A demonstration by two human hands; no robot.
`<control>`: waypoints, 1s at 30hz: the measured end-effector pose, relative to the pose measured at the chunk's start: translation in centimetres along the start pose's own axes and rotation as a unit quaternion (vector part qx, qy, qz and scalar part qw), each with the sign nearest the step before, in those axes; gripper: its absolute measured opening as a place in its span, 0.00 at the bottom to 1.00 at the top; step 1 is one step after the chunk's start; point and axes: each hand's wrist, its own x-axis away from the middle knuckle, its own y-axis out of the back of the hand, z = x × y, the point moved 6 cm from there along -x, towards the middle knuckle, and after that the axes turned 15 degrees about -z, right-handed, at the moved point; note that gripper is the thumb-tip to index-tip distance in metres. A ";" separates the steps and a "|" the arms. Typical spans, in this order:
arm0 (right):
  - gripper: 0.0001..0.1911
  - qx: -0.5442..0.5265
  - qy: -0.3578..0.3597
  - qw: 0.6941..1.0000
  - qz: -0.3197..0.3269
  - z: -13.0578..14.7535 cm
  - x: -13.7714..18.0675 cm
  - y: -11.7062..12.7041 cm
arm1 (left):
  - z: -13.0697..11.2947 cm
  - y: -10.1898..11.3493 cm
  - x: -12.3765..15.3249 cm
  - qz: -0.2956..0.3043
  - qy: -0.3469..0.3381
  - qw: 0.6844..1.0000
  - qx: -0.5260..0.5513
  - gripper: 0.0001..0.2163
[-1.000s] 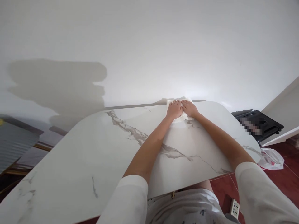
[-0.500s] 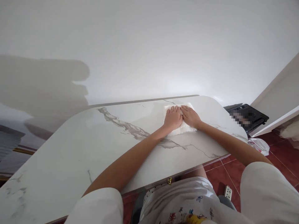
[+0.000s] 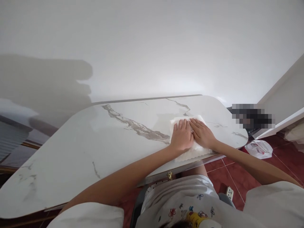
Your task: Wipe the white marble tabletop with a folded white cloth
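Note:
A white cloth lies flat on the white marble table, near its front edge. My left hand presses on the cloth with fingers stretched out flat. My right hand lies beside it, touching it, also flat on the cloth with fingers extended. Both forearms reach in from the lower part of the view. The cloth's near edge sits just at the table's front rim.
A white wall rises directly behind the table. On the red tiled floor to the right lie a clear plastic bag and a white power strip. A dark object sits at the right by a white panel.
Both hands have slid the cloth from the table's far edge by the wall back toward me, to the near edge. The view has tilted down slightly.

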 end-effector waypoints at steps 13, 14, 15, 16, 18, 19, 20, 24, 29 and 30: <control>0.28 0.024 -0.035 0.999 -0.001 -3.6 4.1 3.2 | -5.8 -0.2 -0.3 0.012 -0.064 0.996 0.059 0.28; 0.28 0.028 -0.034 0.999 0.000 -4.1 3.9 3.1 | -5.8 -0.5 -0.8 0.014 -0.065 0.996 0.063 0.28; 0.28 0.032 -0.034 0.999 0.000 -4.5 3.5 3.0 | -5.8 -0.8 -1.3 0.015 -0.066 0.995 0.067 0.28; 0.28 0.037 -0.035 0.999 0.001 -5.0 3.1 2.8 | -5.7 -1.1 -1.9 0.017 -0.067 0.995 0.072 0.28; 0.28 0.045 -0.040 0.998 0.003 -6.1 1.9 2.3 | -5.3 -1.7 -3.4 0.017 -0.066 0.995 0.079 0.28; 0.28 0.047 -0.042 0.998 0.004 -6.7 1.3 1.9 | -5.0 -2.0 -4.2 0.015 -0.064 0.994 0.081 0.28; 0.28 0.048 -0.042 0.998 0.007 -7.2 0.5 1.6 | -4.6 -2.3 -5.0 0.014 -0.061 0.995 0.083 0.27; 0.28 0.043 -0.041 0.998 0.018 -9.0 -2.7 -0.3 | -2.7 -3.4 -8.0 0.004 -0.040 0.995 0.086 0.27; 0.27 0.025 -0.048 0.998 0.013 -10.5 -6.7 -2.6 | 0.3 -4.5 -11.3 -0.021 -0.021 0.995 0.092 0.24; 0.27 0.022 -0.049 0.998 0.014 -10.7 -7.5 -3.0 | 0.9 -4.6 -11.9 -0.022 -0.018 0.995 0.093 0.24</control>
